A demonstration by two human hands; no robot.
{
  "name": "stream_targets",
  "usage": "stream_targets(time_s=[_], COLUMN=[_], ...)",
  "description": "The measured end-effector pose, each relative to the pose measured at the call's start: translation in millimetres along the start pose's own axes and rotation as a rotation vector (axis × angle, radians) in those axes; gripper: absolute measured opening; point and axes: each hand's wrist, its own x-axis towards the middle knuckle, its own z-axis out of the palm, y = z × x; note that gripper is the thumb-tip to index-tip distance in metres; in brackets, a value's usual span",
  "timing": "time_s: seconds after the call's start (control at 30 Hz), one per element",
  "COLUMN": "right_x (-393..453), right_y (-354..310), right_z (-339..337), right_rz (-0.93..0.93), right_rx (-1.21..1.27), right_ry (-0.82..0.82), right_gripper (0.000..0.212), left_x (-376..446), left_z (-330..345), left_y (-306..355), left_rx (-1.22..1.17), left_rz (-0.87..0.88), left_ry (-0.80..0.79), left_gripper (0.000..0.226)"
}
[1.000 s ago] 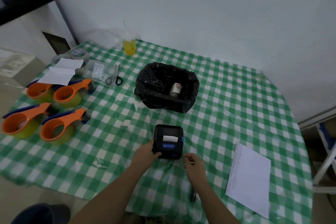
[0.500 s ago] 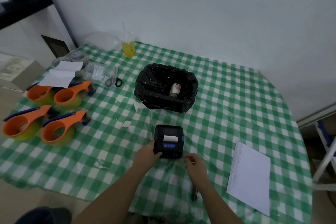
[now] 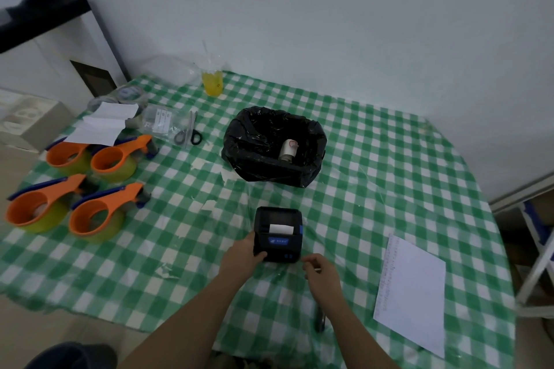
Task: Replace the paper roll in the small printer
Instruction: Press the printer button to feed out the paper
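A small black printer [image 3: 278, 234] with a blue label sits on the green checked tablecloth, lid closed, a short white strip of paper [image 3: 281, 229] showing at its slot. My left hand [image 3: 242, 257] grips the printer's near-left corner. My right hand [image 3: 322, 271] hovers just off the near-right corner, fingers curled, not touching the printer; whether it pinches something small I cannot tell. A white paper roll [image 3: 288, 150] lies inside the black-lined bin [image 3: 257, 168] beyond the printer.
Several orange tape dispensers [image 3: 93, 213] stand at the left, with folded paper [image 3: 102, 124], scissors [image 3: 189, 135] and plastic bags behind them. A yellow drink bag [image 3: 212, 82] is near the wall. A white sheet [image 3: 410, 290] lies at the right. A dark pen-like object [image 3: 320, 319] lies near the front edge.
The hands and printer have hardly moved; the view has tilted slightly, shifting the scene down in frame.
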Motion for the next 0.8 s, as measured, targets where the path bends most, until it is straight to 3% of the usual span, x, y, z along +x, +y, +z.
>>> stream_targets(time_s=[0.8], right_x=[2.2], right_y=[-1.5], right_z=[-1.2], right_rz=[0.022], right_rx=[0.015], right_ry=[-0.003], right_gripper=[0.028], left_x=[1.3], left_z=[1.8], left_y=[0.2], left_rx=[0.037], left_rz=[0.003], left_ry=[0.004], left_gripper=[0.05])
